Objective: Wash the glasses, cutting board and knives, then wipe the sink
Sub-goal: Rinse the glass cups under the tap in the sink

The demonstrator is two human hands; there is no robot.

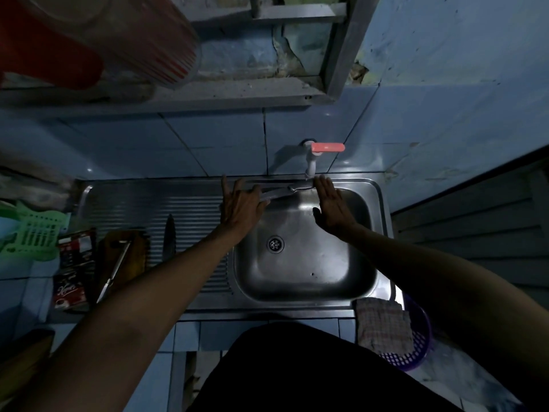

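Note:
Over the back of the steel sink (309, 281), my left hand (240, 203) holds one end of a metal knife (282, 193). Its other end reaches under the white tap with a red handle (326, 147). My right hand (332, 209) is flat with straight fingers, touching the knife near the spout. A second knife (169, 236) lies on the ribbed drainboard. A third knife (114, 272) lies across the wooden cutting board (135, 257) at the left. No glasses are in view.
A checked cloth (383, 325) lies over a purple basket (416, 352) at the sink's front right corner. Printed packets (74, 263) and a green plastic basket (32, 233) sit left of the board. A red and clear jug (89, 40) stands on the shelf above.

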